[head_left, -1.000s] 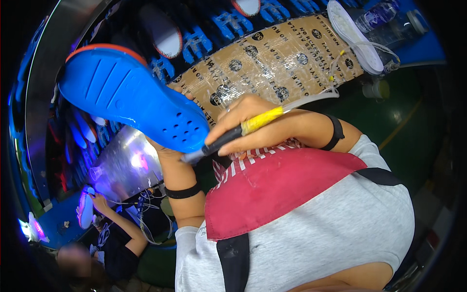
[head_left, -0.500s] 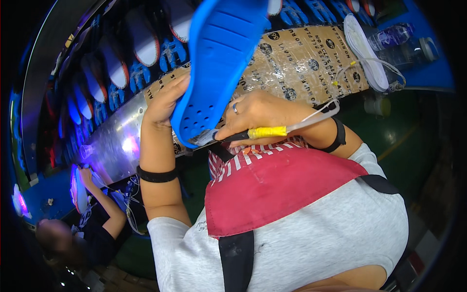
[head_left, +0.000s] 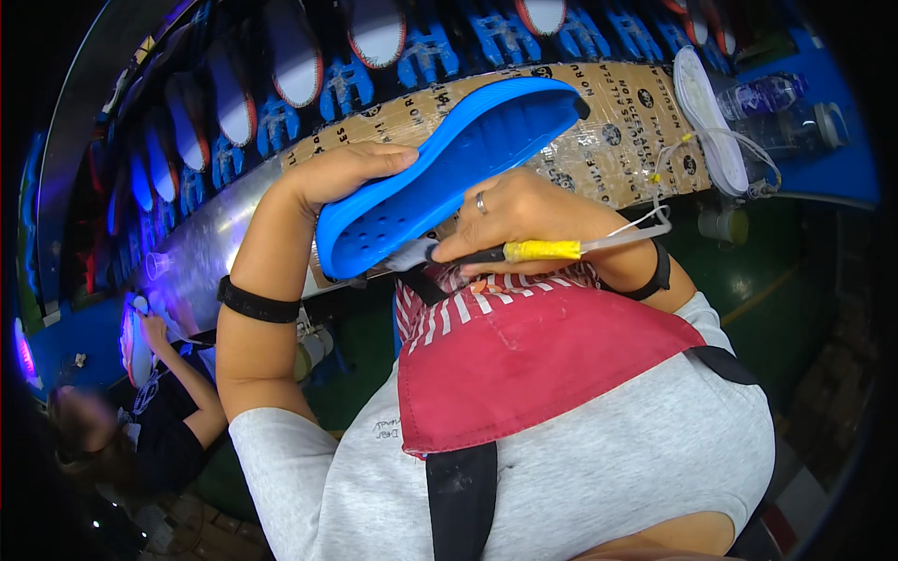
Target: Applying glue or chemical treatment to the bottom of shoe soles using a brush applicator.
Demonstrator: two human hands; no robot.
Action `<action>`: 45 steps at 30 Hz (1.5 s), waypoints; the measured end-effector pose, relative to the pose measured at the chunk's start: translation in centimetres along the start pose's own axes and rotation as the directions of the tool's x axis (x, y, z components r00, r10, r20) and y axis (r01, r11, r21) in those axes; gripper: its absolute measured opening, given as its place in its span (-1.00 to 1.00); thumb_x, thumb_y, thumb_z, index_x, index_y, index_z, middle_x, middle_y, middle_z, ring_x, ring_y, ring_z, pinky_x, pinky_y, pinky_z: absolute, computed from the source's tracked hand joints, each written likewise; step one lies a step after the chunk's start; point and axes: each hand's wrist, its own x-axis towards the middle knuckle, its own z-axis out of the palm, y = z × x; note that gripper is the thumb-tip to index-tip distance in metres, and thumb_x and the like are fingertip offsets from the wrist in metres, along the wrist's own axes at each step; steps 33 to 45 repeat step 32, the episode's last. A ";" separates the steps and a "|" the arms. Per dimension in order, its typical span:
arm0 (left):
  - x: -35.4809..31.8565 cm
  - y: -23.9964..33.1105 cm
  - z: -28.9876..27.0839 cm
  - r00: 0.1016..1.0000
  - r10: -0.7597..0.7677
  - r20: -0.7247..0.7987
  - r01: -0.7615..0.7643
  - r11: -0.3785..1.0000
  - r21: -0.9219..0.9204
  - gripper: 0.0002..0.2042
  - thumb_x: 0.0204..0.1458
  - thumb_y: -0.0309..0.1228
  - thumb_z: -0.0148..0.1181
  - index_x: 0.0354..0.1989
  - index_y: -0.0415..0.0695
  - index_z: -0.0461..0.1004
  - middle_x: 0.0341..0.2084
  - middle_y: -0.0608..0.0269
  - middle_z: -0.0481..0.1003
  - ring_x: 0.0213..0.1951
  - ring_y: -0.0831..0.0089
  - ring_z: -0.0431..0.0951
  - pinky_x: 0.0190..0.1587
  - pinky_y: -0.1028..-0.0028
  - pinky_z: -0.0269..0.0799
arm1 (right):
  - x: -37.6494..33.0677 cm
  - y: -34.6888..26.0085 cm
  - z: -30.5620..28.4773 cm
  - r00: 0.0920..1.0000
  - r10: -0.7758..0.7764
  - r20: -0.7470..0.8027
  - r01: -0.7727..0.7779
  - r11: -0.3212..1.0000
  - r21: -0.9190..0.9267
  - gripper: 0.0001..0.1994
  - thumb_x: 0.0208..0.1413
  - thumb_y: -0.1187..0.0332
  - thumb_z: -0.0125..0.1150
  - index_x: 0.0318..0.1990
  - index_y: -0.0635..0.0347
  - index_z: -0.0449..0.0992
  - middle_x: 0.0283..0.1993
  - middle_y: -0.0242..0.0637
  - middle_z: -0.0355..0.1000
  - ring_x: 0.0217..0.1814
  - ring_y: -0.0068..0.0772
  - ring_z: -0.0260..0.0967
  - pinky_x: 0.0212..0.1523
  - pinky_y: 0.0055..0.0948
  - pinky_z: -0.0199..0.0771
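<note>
My left hand grips the blue shoe sole at its far edge, thumb on the rim. The sole is tilted, its hollow inner side with several small holes facing me. In my right hand, which wears a ring, is a brush with a black handle, yellow tape and a pale tube at its end. The whitish bristles lie against or just beside the sole's near rim at the holed end; I cannot tell which.
Cardboard under clear film covers the bench. Beyond it stand rows of shoe uppers and blue soles. At right are a white sole and plastic bottles. A co-worker's hand holds a shoe at far left.
The sole has swung down and to the right, and its inner side now shows instead of its bottom. My left hand has turned with it; my right hand and brush have shifted slightly right.
</note>
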 end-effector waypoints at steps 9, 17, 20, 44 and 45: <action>-1.0 -0.9 -1.0 0.995 -0.100 -0.004 0.100 0.991 0.084 -0.55 0.10 -0.11 -0.01 -0.02 -0.26 0.39 -0.19 0.14 0.47 -0.20 0.50 0.47 -0.13 0.52 0.38 | -0.9 -0.2 -0.3 1.000 0.001 -0.014 -0.002 0.997 -0.072 -0.75 -0.21 0.40 0.24 -0.27 0.00 0.56 -0.51 -0.27 0.43 -0.43 -0.24 0.37 -0.44 -0.35 0.39; -2.6 -1.7 -1.7 0.997 -0.062 -0.050 0.062 0.998 -0.004 -0.60 0.11 -0.23 -0.02 -0.01 -0.30 0.37 -0.18 0.13 0.47 -0.21 0.48 0.48 -0.12 0.52 0.39 | -2.0 1.3 0.7 0.990 -0.008 -0.142 -0.012 0.991 -0.135 -0.82 -0.12 0.36 0.24 -0.28 -0.03 0.57 -0.54 -0.25 0.41 -0.44 -0.22 0.37 -0.40 -0.33 0.37; -3.1 -2.5 -2.1 0.994 -0.072 -0.078 0.067 0.995 -0.067 -0.60 0.11 -0.23 -0.01 -0.01 -0.31 0.36 -0.17 0.13 0.47 -0.20 0.47 0.48 -0.11 0.51 0.39 | -2.1 0.5 0.0 0.966 0.000 -0.258 -0.020 0.997 -0.073 -0.74 -0.17 0.43 0.30 -0.23 0.01 0.56 -0.59 -0.30 0.34 -0.54 -0.31 0.28 -0.49 -0.43 0.33; -0.6 -8.7 1.1 0.680 0.348 -0.646 -0.715 0.511 -0.477 -0.51 0.18 -0.14 -0.20 0.21 -0.13 0.06 0.08 0.09 0.25 0.07 0.22 0.30 0.11 0.21 0.20 | -2.8 0.8 -1.3 0.922 0.156 -0.354 -0.121 0.986 0.119 -0.74 -0.21 0.47 0.34 -0.25 0.20 0.57 -0.43 -0.22 0.49 -0.44 -0.36 0.44 -0.40 -0.50 0.39; -0.6 -8.7 1.1 0.680 0.348 -0.646 -0.715 0.511 -0.477 -0.51 0.18 -0.14 -0.20 0.21 -0.13 0.06 0.08 0.09 0.25 0.07 0.22 0.30 0.11 0.21 0.20 | -2.8 0.8 -1.3 0.922 0.156 -0.354 -0.121 0.986 0.119 -0.74 -0.21 0.47 0.34 -0.25 0.20 0.57 -0.43 -0.22 0.49 -0.44 -0.36 0.44 -0.40 -0.50 0.39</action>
